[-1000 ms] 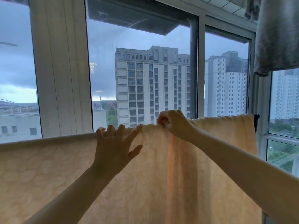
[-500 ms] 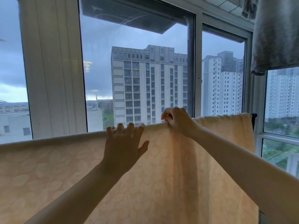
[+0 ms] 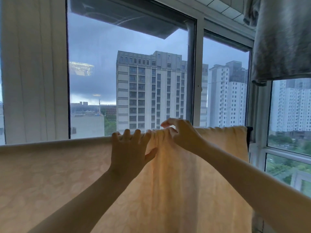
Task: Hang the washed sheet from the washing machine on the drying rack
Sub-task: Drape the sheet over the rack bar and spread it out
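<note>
Sheet [image 3: 176, 190], pale yellow with a faint leaf pattern, hangs over a horizontal rail across the whole lower view, in front of the window [image 3: 131, 73]; its top edge runs from the left border up to the rail's dark end [image 3: 249, 134] at the right. Left of the hands the cloth lies flat and smooth, while between and below them it is gathered into vertical folds. The left hand [image 3: 129, 153] rests flat against the near face of the sheet with fingers spread wide, their tips reaching just over the top edge and the thumb stretched out to the right. The right hand [image 3: 183, 134] sits on the top edge just beside it, palm down and fingers curled, bunching the gathered cloth; whether it pinches the fabric or only presses on it cannot be told. Both bare forearms reach up from the bottom corners. A grey cloth [image 3: 282, 39] hangs at the upper right, well above the sheet. Tall buildings [image 3: 149, 91] and a dark sky show through the glass.
</note>
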Demonstrator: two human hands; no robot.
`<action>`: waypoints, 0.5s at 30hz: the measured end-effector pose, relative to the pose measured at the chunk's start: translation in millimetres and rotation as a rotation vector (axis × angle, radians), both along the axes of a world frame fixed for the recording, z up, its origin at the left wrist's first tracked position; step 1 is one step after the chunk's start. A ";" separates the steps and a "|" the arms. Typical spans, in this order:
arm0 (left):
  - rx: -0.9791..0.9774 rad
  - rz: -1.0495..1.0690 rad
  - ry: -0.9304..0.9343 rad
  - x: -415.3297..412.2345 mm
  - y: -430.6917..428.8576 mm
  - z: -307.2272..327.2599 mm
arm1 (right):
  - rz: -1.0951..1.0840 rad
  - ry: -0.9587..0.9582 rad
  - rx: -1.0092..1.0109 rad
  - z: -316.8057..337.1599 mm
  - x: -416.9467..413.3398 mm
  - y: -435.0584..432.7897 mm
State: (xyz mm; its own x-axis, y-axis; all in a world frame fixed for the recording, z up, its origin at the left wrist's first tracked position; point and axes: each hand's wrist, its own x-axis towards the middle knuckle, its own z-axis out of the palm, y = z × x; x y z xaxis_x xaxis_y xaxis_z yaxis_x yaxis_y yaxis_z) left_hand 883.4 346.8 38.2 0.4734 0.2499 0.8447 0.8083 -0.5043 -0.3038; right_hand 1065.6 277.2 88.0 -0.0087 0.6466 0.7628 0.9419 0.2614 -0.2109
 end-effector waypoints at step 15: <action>-0.055 0.053 -0.135 5.6 -6.7 -0.2 | 0.168 -0.055 0.118 -1.4 16.2 11.2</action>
State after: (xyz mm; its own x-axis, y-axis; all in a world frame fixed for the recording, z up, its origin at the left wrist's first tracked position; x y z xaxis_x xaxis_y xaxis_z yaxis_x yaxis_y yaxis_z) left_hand 889.0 340.1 38.0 0.3410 0.3196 0.8841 0.8661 -0.4725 -0.1632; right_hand 1081.8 288.4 86.6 -0.1527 0.5385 0.8287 0.8922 0.4358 -0.1188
